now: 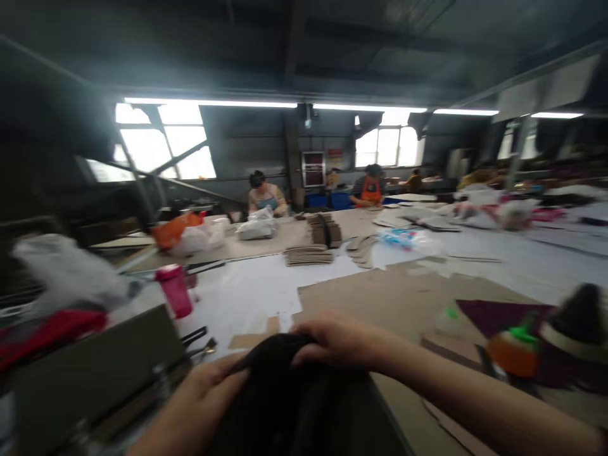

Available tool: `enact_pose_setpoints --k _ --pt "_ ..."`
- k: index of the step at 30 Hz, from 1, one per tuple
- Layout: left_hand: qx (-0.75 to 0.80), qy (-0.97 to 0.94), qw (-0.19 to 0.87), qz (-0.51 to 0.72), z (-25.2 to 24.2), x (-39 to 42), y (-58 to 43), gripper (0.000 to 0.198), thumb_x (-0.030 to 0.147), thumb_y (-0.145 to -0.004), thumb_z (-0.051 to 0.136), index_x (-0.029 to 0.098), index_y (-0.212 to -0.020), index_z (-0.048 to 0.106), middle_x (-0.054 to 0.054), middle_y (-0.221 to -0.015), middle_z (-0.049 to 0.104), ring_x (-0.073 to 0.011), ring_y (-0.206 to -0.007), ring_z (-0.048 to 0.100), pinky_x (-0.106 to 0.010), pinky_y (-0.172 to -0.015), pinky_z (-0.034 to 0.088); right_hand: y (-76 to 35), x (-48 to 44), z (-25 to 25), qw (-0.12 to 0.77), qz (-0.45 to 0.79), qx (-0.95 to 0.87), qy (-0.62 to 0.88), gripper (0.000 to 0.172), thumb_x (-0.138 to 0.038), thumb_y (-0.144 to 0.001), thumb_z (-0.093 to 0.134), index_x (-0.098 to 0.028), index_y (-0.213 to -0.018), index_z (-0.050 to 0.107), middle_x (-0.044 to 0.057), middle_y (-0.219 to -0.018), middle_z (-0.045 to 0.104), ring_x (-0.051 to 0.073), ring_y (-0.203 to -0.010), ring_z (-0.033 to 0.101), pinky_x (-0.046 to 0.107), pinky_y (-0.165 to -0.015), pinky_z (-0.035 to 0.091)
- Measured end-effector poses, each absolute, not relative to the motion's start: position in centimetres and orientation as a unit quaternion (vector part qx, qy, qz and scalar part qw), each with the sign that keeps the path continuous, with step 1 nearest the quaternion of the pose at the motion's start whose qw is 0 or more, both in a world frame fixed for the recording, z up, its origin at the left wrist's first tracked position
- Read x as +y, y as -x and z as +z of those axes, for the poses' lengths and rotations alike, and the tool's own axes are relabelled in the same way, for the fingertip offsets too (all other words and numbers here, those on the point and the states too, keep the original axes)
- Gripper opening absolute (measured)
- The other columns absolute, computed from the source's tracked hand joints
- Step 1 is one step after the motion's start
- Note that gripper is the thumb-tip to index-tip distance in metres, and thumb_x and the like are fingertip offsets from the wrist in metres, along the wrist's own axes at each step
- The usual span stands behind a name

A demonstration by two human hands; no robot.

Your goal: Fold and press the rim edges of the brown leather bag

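Note:
A black piece (304, 399), soft-looking and curved along its top edge, rises at the bottom middle, close to me. My left hand (204, 392) grips its left side, thumb on the near face. From the right, my right hand (332, 342) reaches across and clasps the top edge, fingers over it and thumb in front. Motion blur and the dark tone hide the exact kind of the piece. Behind it lies a brown sheet (370, 297) on the white table surface (251, 288).
A pink cup (174, 291) and a dark green board (99, 373) stand left. At right are an orange bottle with a green cap (515, 348) and a dark cone-shaped object (582, 316). Stacked brown pieces (308, 254) lie farther back. Two people (266, 195) work across the table.

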State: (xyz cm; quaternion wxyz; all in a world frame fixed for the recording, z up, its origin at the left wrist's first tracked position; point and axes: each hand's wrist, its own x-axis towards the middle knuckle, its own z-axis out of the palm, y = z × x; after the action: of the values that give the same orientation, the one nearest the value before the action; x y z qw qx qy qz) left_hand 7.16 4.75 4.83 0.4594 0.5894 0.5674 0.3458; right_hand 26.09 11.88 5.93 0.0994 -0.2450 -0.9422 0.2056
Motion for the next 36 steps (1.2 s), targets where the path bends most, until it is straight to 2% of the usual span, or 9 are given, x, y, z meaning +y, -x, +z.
enact_pose_setpoints --k 3,8,12,15,22,36 --pt "0.526 -0.554 0.531 0.367 5.6 2.6 -5.8 0.033 0.035 -0.071 0.051 0.015 -0.095 0.062 -0.001 -0.077 0.063 -0.0162 -0.071 0.053 -0.024 -0.067 0.041 -25.3 12.0 6.0 0.178 0.146 -0.95 0.213 0.04 -0.037 -0.076 0.056 -0.02 -0.11 0.045 0.005 -0.094 0.056 0.019 -0.088 0.05 0.027 -0.074 0.038" --pt "0.529 -0.534 0.524 0.402 5.5 3.3 -6.3 0.026 0.03 -0.069 0.053 0.013 -0.085 0.064 0.0 -0.066 0.059 -0.0105 -0.06 0.047 -0.019 -0.056 0.034 -23.4 11.3 6.7 0.165 0.093 -0.969 0.157 0.021 -0.026 -0.08 0.052 -0.018 -0.099 0.051 0.005 -0.092 0.055 0.019 -0.091 0.046 0.028 -0.078 0.037" --pt "0.525 -0.516 0.541 0.406 5.2 3.3 -6.1 0.023 0.031 -0.069 0.054 0.013 -0.08 0.064 0.001 -0.064 0.056 -0.009 -0.057 0.043 -0.018 -0.052 0.031 -21.8 11.4 6.7 0.158 0.048 -0.971 0.173 0.016 -0.021 -0.079 0.052 -0.016 -0.095 0.053 0.005 -0.09 0.057 0.019 -0.091 0.046 0.029 -0.08 0.036" --pt "0.517 -0.508 0.552 0.413 5.1 3.4 -5.8 0.026 0.034 -0.067 0.057 0.014 -0.081 0.064 0.001 -0.065 0.057 -0.0094 -0.057 0.045 -0.019 -0.054 0.032 -21.0 11.6 6.4 0.148 0.033 -0.968 0.198 0.011 -0.02 -0.081 0.047 -0.016 -0.088 0.055 0.005 -0.084 0.058 0.018 -0.087 0.048 0.027 -0.076 0.037" --pt "0.514 -0.522 0.548 0.404 5.1 3.7 -5.6 0.027 0.034 -0.068 0.056 0.014 -0.085 0.064 0.001 -0.064 0.059 -0.0103 -0.058 0.046 -0.019 -0.055 0.033 -20.6 11.4 6.7 0.132 -0.002 -0.955 0.265 0.015 -0.023 -0.081 0.043 -0.016 -0.077 0.055 0.005 -0.077 0.058 0.018 -0.077 0.05 0.025 -0.063 0.036" --pt "0.511 -0.5 0.581 0.39 4.7 3.9 -5.4 0.026 0.034 -0.068 0.058 0.013 -0.082 0.063 0.001 -0.062 0.055 -0.0079 -0.054 0.042 -0.019 -0.052 0.031 -20.1 11.3 6.7 0.126 -0.013 -0.947 0.296 0.014 -0.023 -0.081 0.041 -0.016 -0.077 0.053 0.006 -0.076 0.059 0.019 -0.071 0.055 0.025 -0.055 0.034"
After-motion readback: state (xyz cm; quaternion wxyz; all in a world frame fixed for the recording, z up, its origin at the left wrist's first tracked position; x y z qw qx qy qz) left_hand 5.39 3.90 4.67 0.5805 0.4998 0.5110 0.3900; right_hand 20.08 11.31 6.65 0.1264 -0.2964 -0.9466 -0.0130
